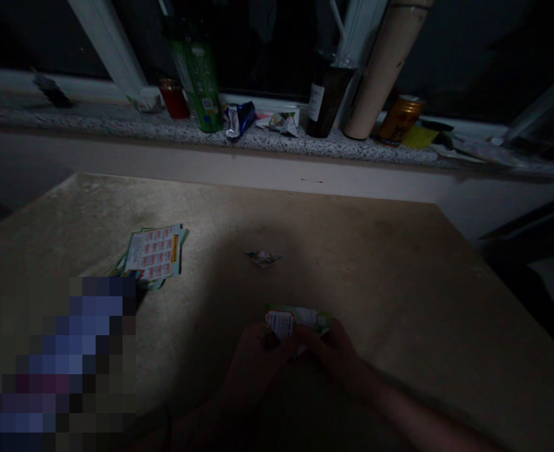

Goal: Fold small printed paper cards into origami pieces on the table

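Near the front of the table, my left hand (pixel 255 358) and my right hand (pixel 340 358) come together on a folded printed paper (pixel 281 322), white and green with lines of small print. My left fingers grip its left side and my right fingers its right side, with the thumbs close together over the near edge. Parts of the fingers are lost in shadow. Beyond the hands lies a small folded paper piece (pixel 264 258) with a pointed near end. At the left, a stack of printed paper cards (pixel 154 252) shows rows of red print.
A blurred-out blue object (pixel 70 351) covers the front left. Behind the wooden table (pixel 375 263), a stone windowsill (pixel 267 142) carries a green bottle (pixel 201 88), a red jar (pixel 174 99), a dark cup (pixel 326 100), a tall tube (pixel 385 69) and a gold can (pixel 401 120).
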The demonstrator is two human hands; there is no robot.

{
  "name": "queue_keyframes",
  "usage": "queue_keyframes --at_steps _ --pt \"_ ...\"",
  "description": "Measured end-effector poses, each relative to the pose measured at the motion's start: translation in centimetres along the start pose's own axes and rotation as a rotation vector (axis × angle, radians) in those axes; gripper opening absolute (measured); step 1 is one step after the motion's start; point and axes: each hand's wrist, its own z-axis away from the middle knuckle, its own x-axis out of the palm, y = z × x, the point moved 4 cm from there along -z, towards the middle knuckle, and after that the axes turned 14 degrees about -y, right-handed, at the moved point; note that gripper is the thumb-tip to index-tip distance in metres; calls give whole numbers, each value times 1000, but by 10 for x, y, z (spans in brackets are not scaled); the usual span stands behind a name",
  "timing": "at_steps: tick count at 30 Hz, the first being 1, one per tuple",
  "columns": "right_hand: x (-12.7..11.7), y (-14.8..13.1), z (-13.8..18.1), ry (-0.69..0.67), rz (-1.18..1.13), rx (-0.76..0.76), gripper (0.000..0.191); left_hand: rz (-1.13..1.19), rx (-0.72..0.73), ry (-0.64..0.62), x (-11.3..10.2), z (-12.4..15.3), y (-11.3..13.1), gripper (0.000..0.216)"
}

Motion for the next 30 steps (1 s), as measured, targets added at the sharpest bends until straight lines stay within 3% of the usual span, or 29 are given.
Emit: queue_keyframes --at_steps 3,7,14,24,30 --pt "-3 0 1 72 -43 30 38 52 50 17 -1 1 -3 30" --pt "-5 2 -1 85 -161 13 36 105 158 148 -8 4 -4 32" --pt "-5 1 -3 129 -163 -31 33 17 280 70 -8 1 6 24" --pt "-1 -6 -8 93 -66 -25 23 153 107 20 -4 3 5 29" --pt "0 -8 -5 77 -187 -7 24 210 57 29 -3 5 3 30"
